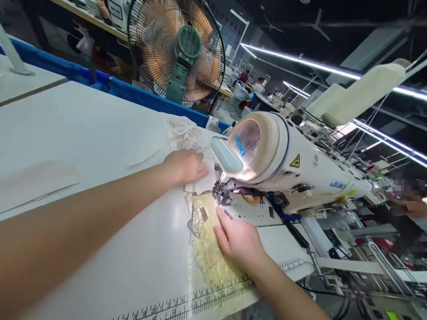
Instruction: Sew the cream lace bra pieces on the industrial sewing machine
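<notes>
A white sewing machine (313,164) with a pale, lit head stands over the table. Behind its presser foot (220,192), my left hand (187,166) is closed on white lace fabric (190,140), its thumb pointing toward the machine. The lace lies bunched beyond my knuckles. My right hand (240,242) rests in front of the foot, index finger and thumb stretched out and apart; its other fingers are hidden underneath. Beneath it is a yellowish, tape-covered patch (207,253) on the tabletop. I cannot make out any cloth in this hand.
A ruler strip (187,302) runs along the table's front edge. Thin pale cloth (36,182) lies at the left of the white tabletop (110,120). A large fan (176,49) stands behind a blue cloth edge (140,98). Other people and machines are in the background.
</notes>
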{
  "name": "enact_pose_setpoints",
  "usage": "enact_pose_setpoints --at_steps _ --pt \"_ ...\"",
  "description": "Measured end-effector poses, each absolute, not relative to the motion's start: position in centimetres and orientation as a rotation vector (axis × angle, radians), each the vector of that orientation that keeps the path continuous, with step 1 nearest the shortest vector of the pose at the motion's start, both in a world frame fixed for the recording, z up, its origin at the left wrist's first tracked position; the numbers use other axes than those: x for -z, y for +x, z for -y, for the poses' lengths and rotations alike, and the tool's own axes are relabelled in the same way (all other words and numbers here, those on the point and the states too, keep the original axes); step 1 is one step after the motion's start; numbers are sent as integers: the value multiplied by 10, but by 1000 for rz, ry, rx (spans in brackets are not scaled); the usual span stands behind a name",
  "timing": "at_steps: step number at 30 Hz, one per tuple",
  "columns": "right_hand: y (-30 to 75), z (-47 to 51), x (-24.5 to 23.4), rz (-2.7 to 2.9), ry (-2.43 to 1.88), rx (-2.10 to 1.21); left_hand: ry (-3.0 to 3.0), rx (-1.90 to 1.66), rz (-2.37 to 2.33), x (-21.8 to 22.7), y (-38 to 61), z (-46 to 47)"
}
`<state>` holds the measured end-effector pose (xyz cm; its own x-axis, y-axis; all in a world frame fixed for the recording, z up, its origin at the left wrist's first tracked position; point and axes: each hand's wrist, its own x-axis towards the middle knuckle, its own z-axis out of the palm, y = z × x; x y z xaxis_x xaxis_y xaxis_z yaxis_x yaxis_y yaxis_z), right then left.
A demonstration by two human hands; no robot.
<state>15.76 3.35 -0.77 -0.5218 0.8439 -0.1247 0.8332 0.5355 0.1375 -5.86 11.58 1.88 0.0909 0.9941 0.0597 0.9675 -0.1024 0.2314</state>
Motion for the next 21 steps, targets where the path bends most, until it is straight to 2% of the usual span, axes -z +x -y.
enact_pose_setpoints --at_steps 5,10,14,17,21 --pt "159 -33 17 -2620 1502 -170 2093 -137 -2094 -7 -87 -131" --pt "157 -31 15 -2592 1538 -111 2038 -81 -2251 -27 -121 -99" --pt "156 -29 9 -2553 1550 -24 1903 150 -2403 -38 -184 -29" --pt "157 -25 5 -2526 1575 23 1602 518 -2503 -38 -236 43" --pt "160 -19 2 -2467 1611 39 1367 610 -2573 -46 -250 136"
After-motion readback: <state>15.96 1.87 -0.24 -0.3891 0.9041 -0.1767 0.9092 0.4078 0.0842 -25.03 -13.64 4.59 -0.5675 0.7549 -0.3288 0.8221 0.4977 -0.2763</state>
